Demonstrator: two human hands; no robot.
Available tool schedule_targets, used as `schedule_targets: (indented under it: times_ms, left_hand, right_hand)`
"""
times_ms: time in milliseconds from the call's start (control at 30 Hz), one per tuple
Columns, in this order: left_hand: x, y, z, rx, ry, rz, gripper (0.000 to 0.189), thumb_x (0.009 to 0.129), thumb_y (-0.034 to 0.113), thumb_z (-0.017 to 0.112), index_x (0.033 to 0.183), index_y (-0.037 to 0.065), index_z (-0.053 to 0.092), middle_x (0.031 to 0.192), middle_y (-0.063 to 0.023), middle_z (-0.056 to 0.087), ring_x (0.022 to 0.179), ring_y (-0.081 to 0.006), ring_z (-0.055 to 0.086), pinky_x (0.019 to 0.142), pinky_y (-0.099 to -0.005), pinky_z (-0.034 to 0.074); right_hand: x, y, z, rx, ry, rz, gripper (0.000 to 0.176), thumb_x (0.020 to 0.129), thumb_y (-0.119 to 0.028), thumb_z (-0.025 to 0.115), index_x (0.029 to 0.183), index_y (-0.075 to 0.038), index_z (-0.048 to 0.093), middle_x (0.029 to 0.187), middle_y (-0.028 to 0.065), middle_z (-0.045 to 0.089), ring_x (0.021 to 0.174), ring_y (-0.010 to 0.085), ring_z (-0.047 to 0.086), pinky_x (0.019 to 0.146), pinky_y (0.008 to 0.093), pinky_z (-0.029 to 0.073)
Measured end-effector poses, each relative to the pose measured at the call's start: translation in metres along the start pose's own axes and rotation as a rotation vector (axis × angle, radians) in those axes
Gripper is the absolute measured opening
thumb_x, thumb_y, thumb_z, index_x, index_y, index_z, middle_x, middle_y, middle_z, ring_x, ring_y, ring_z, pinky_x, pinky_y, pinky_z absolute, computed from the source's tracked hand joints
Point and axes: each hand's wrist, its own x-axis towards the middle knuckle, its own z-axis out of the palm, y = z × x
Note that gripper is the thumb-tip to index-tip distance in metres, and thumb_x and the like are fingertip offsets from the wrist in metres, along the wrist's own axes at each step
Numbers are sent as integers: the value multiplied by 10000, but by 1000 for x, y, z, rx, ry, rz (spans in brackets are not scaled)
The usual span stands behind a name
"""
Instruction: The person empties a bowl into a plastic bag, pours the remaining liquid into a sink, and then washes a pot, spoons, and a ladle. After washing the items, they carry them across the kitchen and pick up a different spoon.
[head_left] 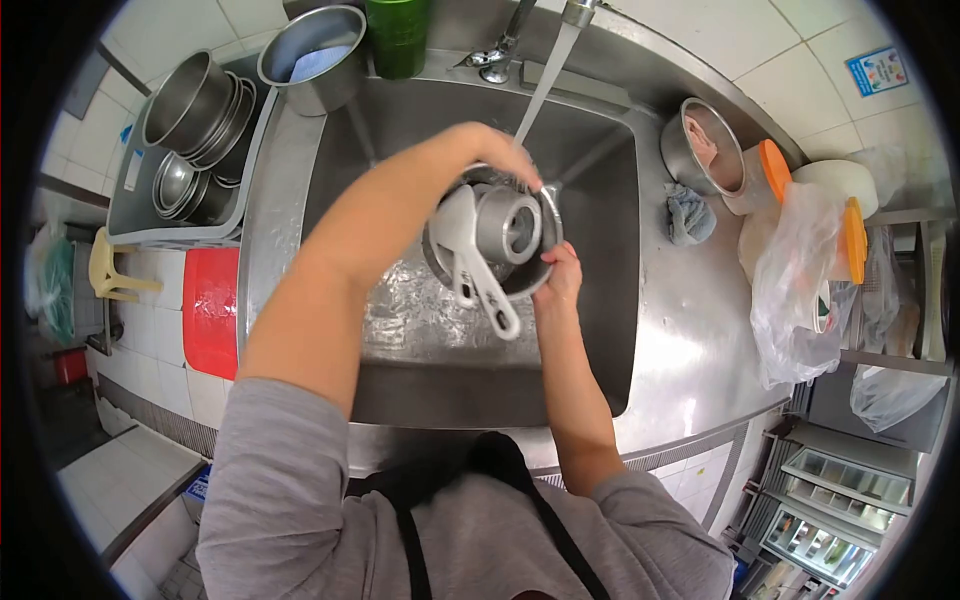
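A round metal bowl (553, 225) is held over the steel sink (600, 300), under water running from the faucet (578, 12). Inside the bowl lie white-handled utensils (487, 285) and a small metal cup (507, 228); two handles stick out over its near rim. My left hand (505, 158) reaches across the bowl's far side, its fingers at the far right rim, blurred. On the right, my right hand (558, 275) grips the bowl's rim with bent fingers. Water covers part of the sink floor below.
A grey bin (245, 190) of stacked metal pots (180, 105) stands at the left, above a red board (210, 310). Behind are a metal pot (315, 60) and a green container (398, 40). At right are a metal pot (703, 147), a cloth (688, 215) and orange-lidded containers (773, 170).
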Motion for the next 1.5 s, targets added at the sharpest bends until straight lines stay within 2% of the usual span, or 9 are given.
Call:
schedule_targets:
  times_ms: [133,267,400,733,800,933,1233,1367,1500]
  left_hand:
    - [-20,-32,23,-1208,224,19,493,780,431,497,1130,83,497,952,-79,577,807,-164,568,725,-294,463]
    - [-2,-29,75,-1548,1084,174,357,779,390,507,932,75,578,821,-41,580,778,-138,527,737,-266,402]
    - [17,13,129,-2397,898,681,474,794,521,393,1056,141,500,1053,-27,511,943,-191,489,832,-354,384]
    - [10,-27,21,-1977,172,672,560,806,529,365,1057,54,526,1068,-91,524,936,-215,508,795,-364,415]
    - [13,0,-8,-1076,388,133,454,803,450,443,957,47,581,970,-84,554,813,-190,530,698,-315,425]
    - [9,45,-17,-933,698,179,335,777,323,507,876,16,600,805,-93,588,696,-209,548,650,-324,414]
    - [13,61,110,-420,1994,435,444,835,275,411,1215,50,372,1268,-169,335,1155,-323,324,965,-362,234]
    - [-28,26,72,-454,1718,230,489,841,358,384,1167,-5,414,1202,-207,401,1120,-317,378,922,-362,288]
    - [-46,-17,50,-1319,761,15,653,744,613,402,1102,78,515,1063,-85,527,961,-237,481,766,-338,378]
  right_hand:
    - [5,-22,-2,66,2,78,117,537,41,371,612,-48,362,761,105,446,733,270,482,749,408,440]
    - [23,-32,12,191,11,-47,134,534,43,365,643,-35,368,773,94,434,773,250,475,802,394,420]
    - [17,-27,44,278,76,-99,168,530,50,376,680,-20,404,820,106,455,823,264,474,811,398,405]
    - [-30,-55,24,-44,206,-142,90,531,-58,418,503,-81,335,510,79,424,449,249,434,552,321,450]
    - [-11,-59,3,-30,203,-188,83,525,-61,404,476,-86,341,499,95,443,455,258,469,520,319,450]
    - [20,-57,0,62,145,-248,127,534,-45,407,483,-92,301,482,55,357,434,209,405,486,287,390]
    - [18,-62,48,13,92,-349,144,559,-4,395,469,-73,306,513,64,340,468,153,374,473,269,370]
    - [-2,-59,55,-1,134,-107,157,540,44,378,487,-68,283,546,51,330,493,161,373,499,281,374]
    - [-21,-57,62,-286,180,-194,225,518,76,409,510,-92,260,547,-17,248,500,107,271,478,238,262]
